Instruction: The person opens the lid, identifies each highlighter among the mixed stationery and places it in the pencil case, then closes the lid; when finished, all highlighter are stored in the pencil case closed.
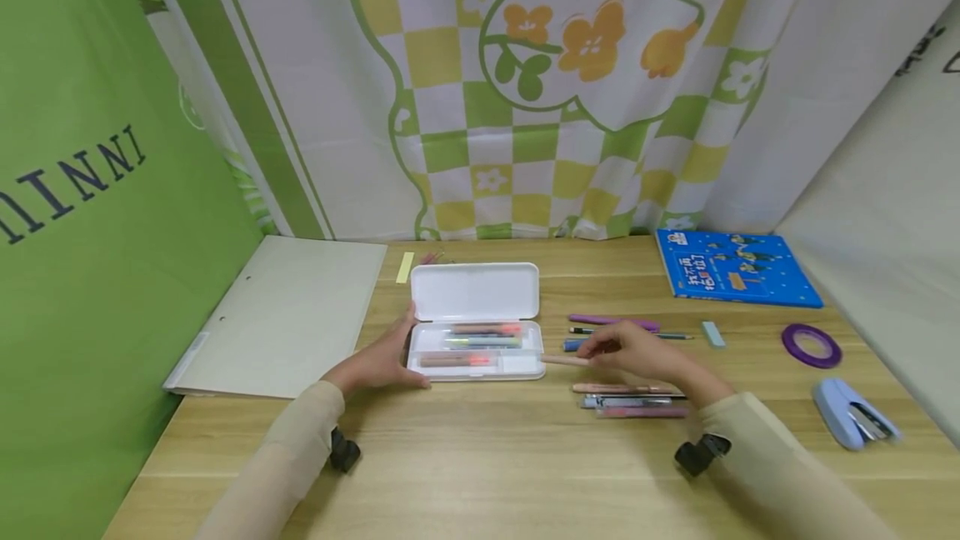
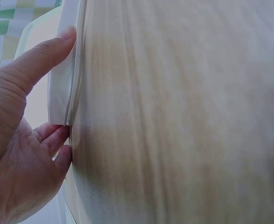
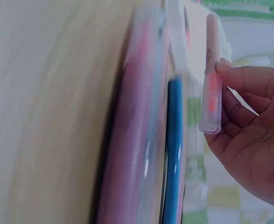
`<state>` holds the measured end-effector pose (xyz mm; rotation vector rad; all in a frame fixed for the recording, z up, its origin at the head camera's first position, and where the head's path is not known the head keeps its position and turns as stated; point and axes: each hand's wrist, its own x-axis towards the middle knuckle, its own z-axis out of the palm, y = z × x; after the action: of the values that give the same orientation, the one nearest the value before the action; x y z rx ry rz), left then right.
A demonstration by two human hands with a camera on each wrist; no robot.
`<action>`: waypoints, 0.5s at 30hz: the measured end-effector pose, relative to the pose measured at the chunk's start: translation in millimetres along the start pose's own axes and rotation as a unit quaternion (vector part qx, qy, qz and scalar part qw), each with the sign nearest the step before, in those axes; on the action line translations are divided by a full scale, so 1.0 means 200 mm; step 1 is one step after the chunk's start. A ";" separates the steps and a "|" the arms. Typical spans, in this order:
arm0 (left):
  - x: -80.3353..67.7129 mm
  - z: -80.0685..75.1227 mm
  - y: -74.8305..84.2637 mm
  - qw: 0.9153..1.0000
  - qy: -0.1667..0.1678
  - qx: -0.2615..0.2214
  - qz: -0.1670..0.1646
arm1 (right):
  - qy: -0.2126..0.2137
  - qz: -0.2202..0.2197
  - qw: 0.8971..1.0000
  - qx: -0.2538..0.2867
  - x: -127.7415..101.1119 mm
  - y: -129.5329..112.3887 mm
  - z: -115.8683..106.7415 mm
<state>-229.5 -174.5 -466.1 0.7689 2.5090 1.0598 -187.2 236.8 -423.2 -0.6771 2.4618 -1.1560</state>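
Note:
A white pencil case (image 1: 476, 293) lies with its lid open in the middle of the table. Several pens (image 1: 483, 341) are inside its compartments. My left hand (image 1: 381, 354) holds the case by its left end, thumb along the front and fingers at the side. In the left wrist view, the thumb of that hand (image 2: 29, 116) presses the case wall (image 2: 62, 88). Between thumb and fingers, my right hand (image 1: 637, 354) pinches a beige pen (image 1: 564, 360) just right of the case. The right wrist view shows the pen's clear end (image 3: 211, 109) with orange-red inside.
Several pens (image 1: 641, 412) lie below my right hand, and a purple pen (image 1: 611, 321) lies beyond it. Farther right are an eraser (image 1: 713, 334), purple tape (image 1: 812, 346), a blue stapler (image 1: 851, 415) and a blue book (image 1: 738, 269). A white folder (image 1: 292, 315) covers the left side.

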 end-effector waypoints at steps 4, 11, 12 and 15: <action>-0.01 0.00 0.01 1.000 -0.003 0.004 -0.007 | 0.007 -0.019 1.000 0.009 0.11 -0.08 0.08; -0.01 -0.01 0.02 1.000 -0.010 0.007 -0.019 | -0.006 -0.081 0.997 0.006 0.31 -0.23 0.26; -0.01 -0.01 0.02 1.000 -0.012 0.007 -0.023 | -0.009 -0.088 0.996 0.006 0.34 -0.24 0.29; -0.01 -0.01 0.02 1.000 -0.012 0.007 -0.020 | -0.011 -0.108 0.994 -0.002 0.42 -0.28 0.36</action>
<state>-228.0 -173.9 -462.6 0.7283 2.5047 1.0142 -206.1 114.3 -432.2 -0.9714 2.4188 -1.2132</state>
